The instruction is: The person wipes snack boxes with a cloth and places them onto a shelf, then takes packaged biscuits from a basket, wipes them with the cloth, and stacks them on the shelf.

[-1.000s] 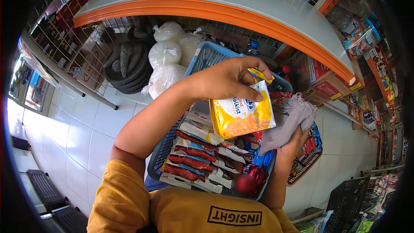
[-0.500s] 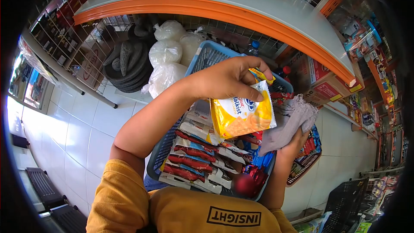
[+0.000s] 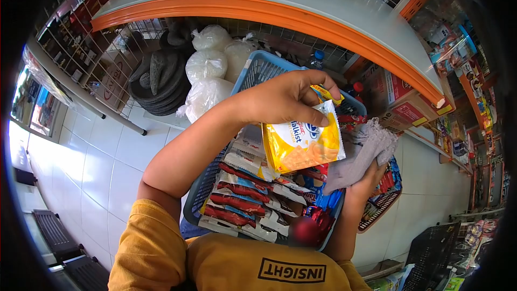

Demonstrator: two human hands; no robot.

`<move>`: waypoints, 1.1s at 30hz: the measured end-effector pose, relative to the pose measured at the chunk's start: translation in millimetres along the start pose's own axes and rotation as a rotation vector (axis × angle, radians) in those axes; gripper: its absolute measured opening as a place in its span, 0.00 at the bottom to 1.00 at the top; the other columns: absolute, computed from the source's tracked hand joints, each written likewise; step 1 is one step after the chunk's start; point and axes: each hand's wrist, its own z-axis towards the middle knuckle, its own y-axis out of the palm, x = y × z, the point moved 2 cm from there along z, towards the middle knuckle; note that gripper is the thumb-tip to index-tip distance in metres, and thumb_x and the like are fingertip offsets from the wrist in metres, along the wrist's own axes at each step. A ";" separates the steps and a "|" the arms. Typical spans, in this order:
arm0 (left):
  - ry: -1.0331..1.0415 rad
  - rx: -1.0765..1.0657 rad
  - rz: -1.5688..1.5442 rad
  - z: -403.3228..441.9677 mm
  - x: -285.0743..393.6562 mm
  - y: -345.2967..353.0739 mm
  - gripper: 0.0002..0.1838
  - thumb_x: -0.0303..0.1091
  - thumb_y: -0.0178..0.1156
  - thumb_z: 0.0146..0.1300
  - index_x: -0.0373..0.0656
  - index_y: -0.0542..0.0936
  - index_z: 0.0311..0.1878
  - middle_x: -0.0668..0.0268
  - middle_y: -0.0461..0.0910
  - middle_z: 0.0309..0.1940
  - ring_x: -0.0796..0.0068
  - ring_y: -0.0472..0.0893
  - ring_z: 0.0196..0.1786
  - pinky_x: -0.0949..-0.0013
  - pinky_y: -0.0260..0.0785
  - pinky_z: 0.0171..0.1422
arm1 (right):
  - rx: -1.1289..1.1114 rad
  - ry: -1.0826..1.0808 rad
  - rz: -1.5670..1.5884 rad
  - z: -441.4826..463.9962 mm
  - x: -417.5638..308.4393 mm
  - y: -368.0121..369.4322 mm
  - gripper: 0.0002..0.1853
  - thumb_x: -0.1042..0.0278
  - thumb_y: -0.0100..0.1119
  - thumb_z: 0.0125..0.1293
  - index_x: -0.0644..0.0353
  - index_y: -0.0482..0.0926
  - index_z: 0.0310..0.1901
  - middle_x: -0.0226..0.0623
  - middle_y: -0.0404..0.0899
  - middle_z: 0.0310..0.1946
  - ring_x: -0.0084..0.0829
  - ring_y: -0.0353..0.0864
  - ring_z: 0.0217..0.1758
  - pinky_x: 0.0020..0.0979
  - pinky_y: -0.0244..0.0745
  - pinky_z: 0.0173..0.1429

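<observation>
My left hand (image 3: 293,99) is closed on yellow snack packets, its thumb and fingers pinching their top edges. The front packet (image 3: 304,148) hangs above a blue basket (image 3: 258,70), and part of another yellow packet shows behind the fingers. At the right side of the basket, my right hand (image 3: 367,180) is wrapped round a bunched grey cloth (image 3: 355,161). Rows of red and white packets (image 3: 234,199) lie in the basket, with blue packets (image 3: 326,199) beside them, partly under the cloth.
A grey shelf with an orange edge (image 3: 269,11) spans the top. Stone mortars (image 3: 156,83) and white filled bags (image 3: 207,64) stand below it at left. Cardboard boxes (image 3: 404,99) are at right, near a dark red basket (image 3: 385,205) of packets. A black crate (image 3: 431,258) is at lower right.
</observation>
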 end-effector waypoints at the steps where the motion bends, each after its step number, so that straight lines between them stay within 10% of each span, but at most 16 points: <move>1: 0.004 0.004 0.006 0.1 -0.1 0.0 0.22 0.23 0.61 0.54 0.38 0.66 0.51 0.61 0.81 0.32 0.85 0.78 0.33 0.82 0.68 0.35 | -0.013 -0.031 -0.079 -0.5 5.9 -4.7 0.27 0.74 0.50 0.59 0.61 0.57 0.61 0.40 0.65 0.56 0.33 0.67 0.57 0.33 0.64 0.60; 16: -0.012 0.010 -0.009 -0.8 2.7 1.4 0.22 0.23 0.62 0.54 0.38 0.66 0.51 0.61 0.81 0.31 0.84 0.78 0.32 0.82 0.69 0.34 | -0.045 -0.121 -0.291 0.3 9.7 -10.4 0.25 0.74 0.50 0.59 0.61 0.60 0.59 0.39 0.66 0.55 0.33 0.68 0.56 0.33 0.64 0.59; 23: 0.060 0.057 -0.044 1.1 0.6 -0.1 0.19 0.21 0.58 0.56 0.40 0.66 0.51 0.60 0.80 0.34 0.83 0.79 0.35 0.80 0.70 0.36 | 0.066 0.069 0.074 -2.4 -11.3 6.8 0.26 0.75 0.49 0.58 0.63 0.59 0.60 0.39 0.64 0.56 0.31 0.66 0.57 0.32 0.63 0.60; 33: -0.194 0.270 -0.234 -4.1 -1.0 23.8 0.14 0.35 0.50 0.64 0.40 0.71 0.50 0.64 0.78 0.40 0.78 0.78 0.43 0.76 0.70 0.48 | -0.406 -0.747 -0.609 -7.8 -81.3 56.6 0.28 0.69 0.60 0.43 0.64 0.66 0.49 0.45 0.67 0.48 0.39 0.67 0.52 0.37 0.60 0.59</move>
